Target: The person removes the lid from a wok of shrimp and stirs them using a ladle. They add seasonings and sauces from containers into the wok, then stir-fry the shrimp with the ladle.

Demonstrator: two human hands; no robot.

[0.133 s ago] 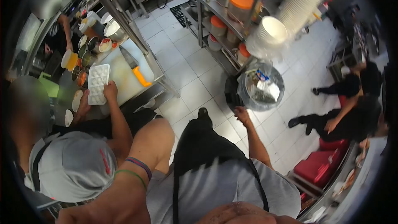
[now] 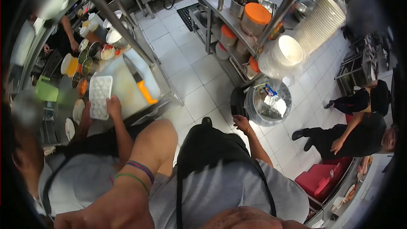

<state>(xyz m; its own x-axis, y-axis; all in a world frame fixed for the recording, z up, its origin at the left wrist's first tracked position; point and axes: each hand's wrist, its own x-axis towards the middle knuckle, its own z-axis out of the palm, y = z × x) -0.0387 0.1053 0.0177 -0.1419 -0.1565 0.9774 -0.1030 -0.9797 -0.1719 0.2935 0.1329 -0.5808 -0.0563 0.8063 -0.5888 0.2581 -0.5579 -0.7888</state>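
My left arm, with bracelets at the wrist, is raised across the lower left, and my left hand (image 2: 99,217) is close to the camera at the bottom edge, its fingers out of sight. My right hand (image 2: 242,124) hangs beside my black apron, fingers loosely curled and apart, with nothing visible in it. Nearest to it is a bin (image 2: 269,101) lined with a clear bag and holding rubbish. At my left a co-worker in grey holds a white compartmented tray (image 2: 101,97) in both hands over the counter.
On the left counter are a cutting board (image 2: 121,80), a knife with an orange handle (image 2: 146,92) and several sauce containers. A steel shelf unit (image 2: 233,21) carries orange-lidded tubs and stacked white cups (image 2: 320,19). Two people stand at right near a red cooler (image 2: 320,180).
The whole view has shifted slightly. My right hand is a little lower and further left in view. The co-worker's head has moved left, still holding the tray.
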